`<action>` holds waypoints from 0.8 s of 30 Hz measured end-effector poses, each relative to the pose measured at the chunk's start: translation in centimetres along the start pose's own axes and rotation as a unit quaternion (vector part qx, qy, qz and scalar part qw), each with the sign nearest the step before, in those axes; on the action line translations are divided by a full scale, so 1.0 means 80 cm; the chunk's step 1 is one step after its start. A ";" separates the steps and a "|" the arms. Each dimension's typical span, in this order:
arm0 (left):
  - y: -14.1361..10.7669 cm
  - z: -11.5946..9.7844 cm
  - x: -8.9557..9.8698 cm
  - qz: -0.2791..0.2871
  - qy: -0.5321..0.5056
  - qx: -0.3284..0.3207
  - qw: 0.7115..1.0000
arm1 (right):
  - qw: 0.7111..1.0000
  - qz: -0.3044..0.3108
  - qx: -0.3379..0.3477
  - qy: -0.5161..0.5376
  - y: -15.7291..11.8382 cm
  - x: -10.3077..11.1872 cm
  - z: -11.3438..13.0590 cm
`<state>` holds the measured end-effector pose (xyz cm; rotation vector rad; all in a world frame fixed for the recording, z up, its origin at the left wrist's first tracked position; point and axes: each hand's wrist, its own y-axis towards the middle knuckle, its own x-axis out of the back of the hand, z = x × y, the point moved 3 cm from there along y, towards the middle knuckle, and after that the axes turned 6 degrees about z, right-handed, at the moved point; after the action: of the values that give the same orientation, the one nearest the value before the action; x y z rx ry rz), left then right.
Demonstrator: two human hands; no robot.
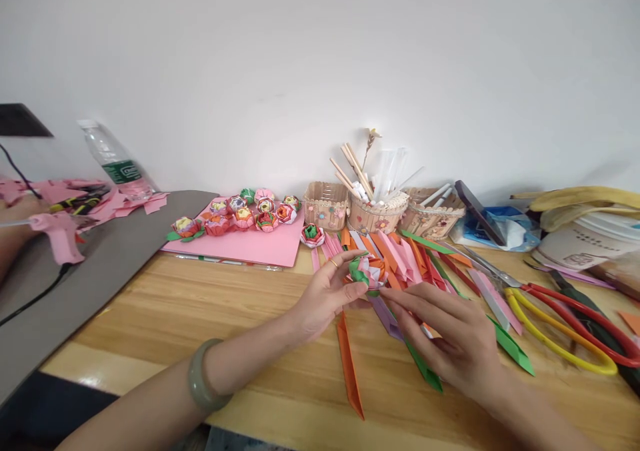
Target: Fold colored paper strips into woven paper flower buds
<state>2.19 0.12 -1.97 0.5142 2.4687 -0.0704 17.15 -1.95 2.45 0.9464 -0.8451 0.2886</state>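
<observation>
My left hand (333, 297) grips a folded paper flower (370, 271) with green, pink and orange petals, thumb in front and fingers behind. At the flower's lower right edge, my right hand (445, 331) has its fingertips closed together against the petals; whatever lies under the fingers is hidden. Folded paper strips (400, 257) in orange, pink, red and green spread on the table behind and beneath both hands. One orange strip (349, 364) lies below my left hand. Just behind it sits another paper flower (313, 235).
Several finished flowers (243, 217) stand on a pink sheet (280, 241). Decorated baskets (327, 204) line the wall. Large scissors (565, 324) lie at right near a white tub (585, 237). At left are a pink glue gun (59, 237), a bottle (117, 161) and another person's arm (15, 231).
</observation>
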 end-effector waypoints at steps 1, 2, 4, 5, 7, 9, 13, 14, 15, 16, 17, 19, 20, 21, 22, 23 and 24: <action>0.000 0.000 0.000 0.004 0.001 -0.003 1.000 | 1.000 -0.004 -0.012 0.019 0.001 0.001 0.000; 0.001 0.000 -0.001 0.008 0.003 -0.005 1.000 | 0.999 -0.010 -0.036 0.039 0.003 0.002 -0.002; 0.002 0.000 0.000 0.014 0.013 -0.011 1.000 | 0.992 -0.023 -0.102 0.077 0.006 0.004 -0.006; 0.002 0.001 0.000 0.016 0.020 -0.013 1.000 | 0.986 -0.021 -0.134 0.093 0.007 0.004 -0.009; 0.002 0.001 0.002 0.024 0.033 -0.021 0.999 | 0.977 0.002 -0.181 0.116 0.009 0.002 -0.013; 0.002 0.001 0.002 0.033 0.040 -0.026 0.998 | 0.970 0.037 -0.202 0.128 0.010 -0.002 -0.017; 0.000 0.000 0.002 0.033 0.036 -0.016 0.999 | 0.968 0.056 -0.206 0.133 0.007 -0.007 -0.020; 0.000 0.000 0.002 0.028 0.038 -0.013 0.999 | 0.969 0.051 -0.202 0.132 0.006 -0.007 -0.020; 0.000 0.000 0.003 0.021 0.041 -0.011 0.999 | 0.971 0.046 -0.195 0.129 0.005 -0.008 -0.020; 0.001 0.000 0.003 0.015 0.045 -0.010 0.999 | 0.973 0.043 -0.188 0.125 0.005 -0.008 -0.020; 0.001 0.001 0.004 0.011 0.048 -0.010 0.999 | 0.976 0.040 -0.176 0.120 0.004 -0.007 -0.019; 0.002 0.003 0.005 0.008 0.053 -0.014 0.998 | 0.982 0.040 -0.148 0.110 0.004 -0.007 -0.018; 0.002 0.004 0.005 0.008 0.055 -0.017 0.998 | 0.985 0.041 -0.132 0.107 0.004 -0.007 -0.017; 0.003 0.004 0.006 0.011 0.059 -0.019 0.998 | 0.986 0.042 -0.118 0.106 0.005 -0.007 -0.016; 0.003 0.005 0.006 0.016 0.066 -0.021 0.998 | 0.987 0.043 -0.109 0.107 0.005 -0.006 -0.015; 0.003 0.005 0.006 0.022 0.074 -0.022 0.997 | 0.987 0.046 -0.109 0.109 0.006 -0.006 -0.015; 0.003 0.004 0.006 0.028 0.084 -0.024 0.996 | 0.985 0.051 -0.118 0.114 0.007 -0.006 -0.016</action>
<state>2.12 0.45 -2.50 0.5902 2.6095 0.0560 17.16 -0.52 2.01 0.6369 -0.7008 0.3693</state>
